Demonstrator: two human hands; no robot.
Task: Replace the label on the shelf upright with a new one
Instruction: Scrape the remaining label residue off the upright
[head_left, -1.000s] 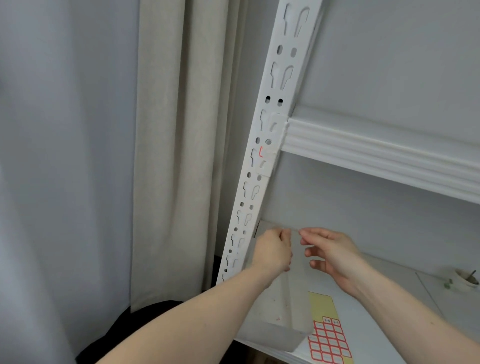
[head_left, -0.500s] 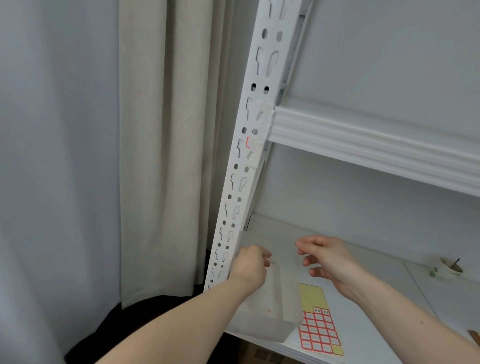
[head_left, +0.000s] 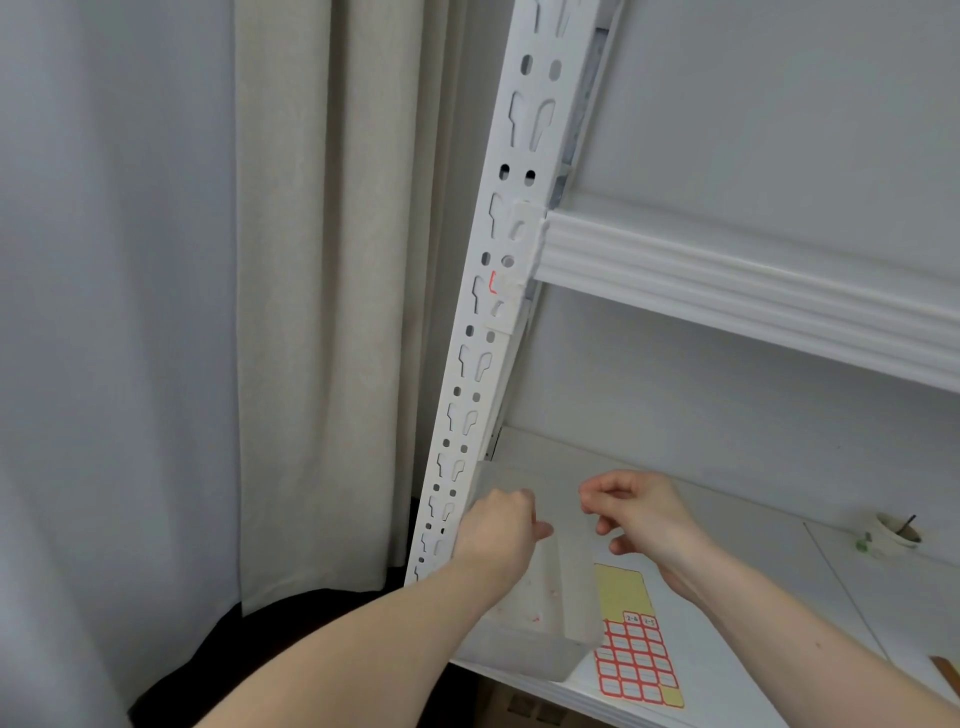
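Shelf (head_left: 779, 597): both hands lowered over bin (head_left: 524, 649); left hand (head_left: 498, 530) clenched, right hand (head_left: 639, 514) curled, grasp unclear.

Two hands: left (head_left: 498, 530), right (head_left: 641, 512); one upright (head_left: 483, 332); one label sheet (head_left: 634, 654); one translucent bin (head_left: 535, 613); one cup (head_left: 894, 535)

Beige curtain (head_left: 332, 312) left, pale wall (head_left: 779, 104) behind white shelving, dark floor (head_left: 291, 649) below; soft even light.
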